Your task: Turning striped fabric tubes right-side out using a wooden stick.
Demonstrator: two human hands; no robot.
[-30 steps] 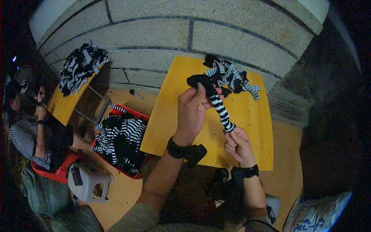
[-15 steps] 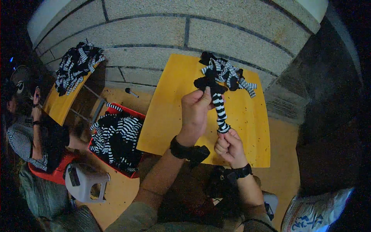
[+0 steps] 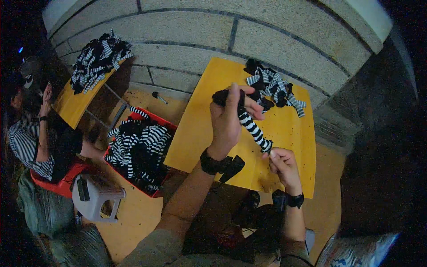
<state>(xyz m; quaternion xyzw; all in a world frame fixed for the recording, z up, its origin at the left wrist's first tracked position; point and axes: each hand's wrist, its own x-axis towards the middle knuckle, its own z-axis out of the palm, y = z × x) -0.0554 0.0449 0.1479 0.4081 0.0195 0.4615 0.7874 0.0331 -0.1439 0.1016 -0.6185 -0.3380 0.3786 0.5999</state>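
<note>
Black-and-white striped fabric sock (image 3: 251,128) with a black toe end is held stretched on a slant between both hands above the yellow rectangular table top (image 3: 284,133). Left hand (image 3: 230,119) is raised, forearm rising from the lower edge, wrist carrying a black band; its fingers are closed around the sock's upper black end, thumb and forefinger curled over the cloth. Right hand (image 3: 283,165) sits lower and nearer the body, also wearing a black wrist strap, fingertips pinched together on the sock's lower striped end. Sock runs taut from upper left to lower right, clear of the table surface. Behind it, at the table's far edge against the grey stone block wall (image 3: 213,35), lies a loose heap of striped socks (image 3: 272,84). To the left, on the floor, a red crate (image 3: 138,149) holds more striped socks. A seated person in a striped shirt (image 3: 24,138) is at the far left.
</note>
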